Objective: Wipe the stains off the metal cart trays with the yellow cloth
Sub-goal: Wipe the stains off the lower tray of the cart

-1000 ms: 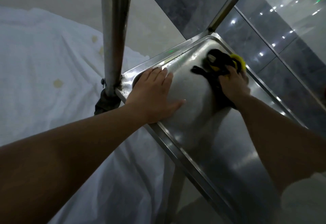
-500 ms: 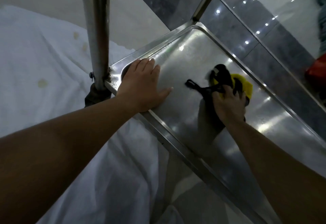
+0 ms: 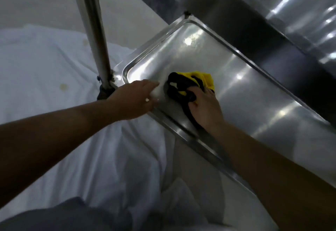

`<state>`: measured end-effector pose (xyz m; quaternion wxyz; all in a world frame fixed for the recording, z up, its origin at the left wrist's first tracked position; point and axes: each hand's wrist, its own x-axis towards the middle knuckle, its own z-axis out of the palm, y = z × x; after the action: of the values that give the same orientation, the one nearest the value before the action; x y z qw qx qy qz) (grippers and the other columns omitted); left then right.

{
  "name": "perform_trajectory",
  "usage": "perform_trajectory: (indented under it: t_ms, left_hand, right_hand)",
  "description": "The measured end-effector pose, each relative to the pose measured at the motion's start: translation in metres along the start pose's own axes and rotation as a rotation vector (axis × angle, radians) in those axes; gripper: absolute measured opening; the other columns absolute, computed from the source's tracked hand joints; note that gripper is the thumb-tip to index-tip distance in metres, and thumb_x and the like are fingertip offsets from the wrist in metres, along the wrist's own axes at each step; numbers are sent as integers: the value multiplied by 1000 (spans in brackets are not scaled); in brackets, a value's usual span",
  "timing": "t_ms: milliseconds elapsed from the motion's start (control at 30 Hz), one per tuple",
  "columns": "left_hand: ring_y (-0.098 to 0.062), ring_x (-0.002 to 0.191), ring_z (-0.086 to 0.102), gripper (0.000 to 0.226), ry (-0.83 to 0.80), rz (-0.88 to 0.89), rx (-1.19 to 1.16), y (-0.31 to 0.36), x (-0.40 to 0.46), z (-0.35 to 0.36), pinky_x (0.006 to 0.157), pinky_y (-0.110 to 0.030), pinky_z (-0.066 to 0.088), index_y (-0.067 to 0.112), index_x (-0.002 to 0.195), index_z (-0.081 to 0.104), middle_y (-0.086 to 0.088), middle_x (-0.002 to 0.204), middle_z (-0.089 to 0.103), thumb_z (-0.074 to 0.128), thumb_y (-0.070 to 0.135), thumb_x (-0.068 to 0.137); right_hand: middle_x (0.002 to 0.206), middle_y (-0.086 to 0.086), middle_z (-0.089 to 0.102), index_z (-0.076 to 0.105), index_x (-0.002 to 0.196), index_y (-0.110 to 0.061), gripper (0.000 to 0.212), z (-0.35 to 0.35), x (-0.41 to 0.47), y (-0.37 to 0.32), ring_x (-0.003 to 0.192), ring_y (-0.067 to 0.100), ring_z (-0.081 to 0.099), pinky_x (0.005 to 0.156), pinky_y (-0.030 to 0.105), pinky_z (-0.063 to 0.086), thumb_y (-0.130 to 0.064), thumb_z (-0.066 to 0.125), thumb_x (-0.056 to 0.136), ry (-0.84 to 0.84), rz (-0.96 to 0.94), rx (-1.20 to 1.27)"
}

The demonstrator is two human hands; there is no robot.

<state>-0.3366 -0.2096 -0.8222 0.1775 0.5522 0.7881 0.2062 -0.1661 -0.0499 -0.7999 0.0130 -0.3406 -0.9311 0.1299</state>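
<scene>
No readable text in view

No letters, numbers, brand marks or signs can be made out anywhere; the metal tray (image 3: 236, 92) shows only glare and reflections; the yellow cloth (image 3: 205, 80) carries a small pale tag on its black edge, too small and blurred to read; the white sheet (image 3: 45, 78) bears only faint stains, no print.

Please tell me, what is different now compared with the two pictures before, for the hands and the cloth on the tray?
The right hand has dragged the yellow cloth from the tray's far side back toward the near corner, close to the left hand. The left hand, earlier flat inside the tray, now sits at the near rim. Unchanged: the right hand grips the cloth, and the white sheet lies beside the cart.
</scene>
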Motion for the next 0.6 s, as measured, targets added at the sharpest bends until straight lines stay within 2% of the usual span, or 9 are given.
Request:
perform_trajectory:
  t_ms: [100,167,233,300,333,400,467,533,600]
  left_hand:
    - [-25,121,53,57,25,-19,-105,10,-44,-14,95,-31,41,15,144,38,-9,137,52,56,34,93]
    - [-29,123,51,61,44,-125,-157,17,-74,-28,97,-33,39,17,148,33,-11,141,49,55,34,93]
    - [-26,128,47,69,23,-245,-268,27,-106,-51,100,-31,36,22,151,22,-9,146,44,56,36,92]
    - [-20,126,49,73,31,-322,-416,38,-138,-85,102,-29,37,26,152,18,-3,146,45,58,34,92]
    - [-17,120,53,71,54,-369,-482,44,-153,-105,101,-27,39,28,151,20,2,141,48,59,31,92]
    - [-10,102,57,63,107,-498,-607,58,-180,-152,88,-12,41,31,147,30,13,124,52,60,25,92]
    - [-6,98,54,56,152,-633,-719,76,-204,-212,79,-3,37,30,142,39,15,120,51,60,18,91]
    - [-6,100,56,51,234,-737,-851,97,-228,-282,85,-14,40,26,138,47,9,119,57,58,13,90]
    - [-6,93,63,39,320,-835,-994,119,-249,-360,87,-25,45,26,129,55,5,109,66,57,18,91]
  right_hand:
    - [136,13,51,58,123,-15,41,-18,-27,-33,117,29,50,83,18,35,-6,58,83,36,-39,220]
    - [129,15,56,59,122,-11,41,-32,-52,-62,109,27,54,78,11,32,-2,59,82,-5,-99,358]
    - [125,14,58,58,124,-12,41,-51,-76,-95,108,25,56,82,14,38,-3,58,84,-111,-103,471]
    - [125,10,58,56,125,-15,42,-77,-99,-132,112,20,55,90,24,46,-5,56,85,-227,-100,563]
    - [124,8,59,56,125,-16,42,-94,-110,-152,111,16,55,91,26,48,-6,56,84,-254,-114,586]
    - [120,6,61,57,126,-18,43,-133,-131,-193,106,10,54,88,14,44,-9,57,84,-285,-155,593]
    - [120,4,60,56,127,-19,42,-181,-146,-237,107,8,52,87,6,40,-10,58,86,-330,-185,606]
    - [125,9,58,57,127,-17,41,-237,-154,-281,113,17,54,95,20,44,-9,60,87,-377,-243,619]
    - [129,11,56,57,127,-18,41,-302,-154,-325,116,26,54,95,35,47,-13,59,86,-398,-317,608]
